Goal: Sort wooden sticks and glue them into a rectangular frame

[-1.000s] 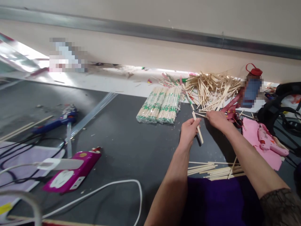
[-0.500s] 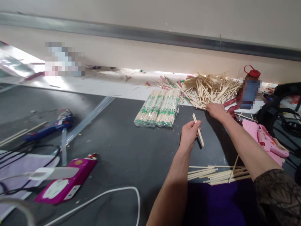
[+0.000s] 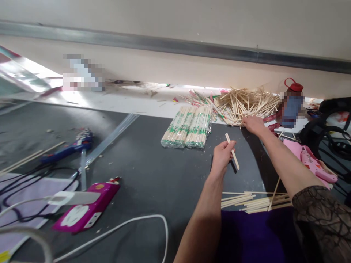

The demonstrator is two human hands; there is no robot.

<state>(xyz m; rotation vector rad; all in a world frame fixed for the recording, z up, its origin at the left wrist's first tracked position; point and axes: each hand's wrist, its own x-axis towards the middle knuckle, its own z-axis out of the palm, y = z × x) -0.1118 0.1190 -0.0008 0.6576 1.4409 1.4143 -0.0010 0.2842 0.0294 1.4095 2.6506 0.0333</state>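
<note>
My left hand [image 3: 223,155] is closed around a couple of short wooden sticks [image 3: 235,160], held tilted above the grey table. Farther off, my right hand [image 3: 254,125] reaches to the near edge of a loose heap of thin wooden sticks [image 3: 246,102]. Its fingertips touch the sticks there, but I cannot make out whether they grip one. Left of the heap lie clear plastic packs of wooden chopsticks [image 3: 188,126] with green print. Several longer sticks [image 3: 255,202] lie side by side at the table's near edge, close to my body.
On the left lie a blue glue gun [image 3: 68,148], clear glue sticks [image 3: 112,137], a magenta power strip [image 3: 90,206] and a white cable [image 3: 137,218]. To the right are a pink glue gun [image 3: 318,166] and a red-capped bottle [image 3: 296,87]. A pale wall panel [image 3: 175,69] stands behind.
The view has shifted slightly, so things on the left appear farther right. My right hand stays at the stick heap with little movement, and my left hand still holds its sticks.
</note>
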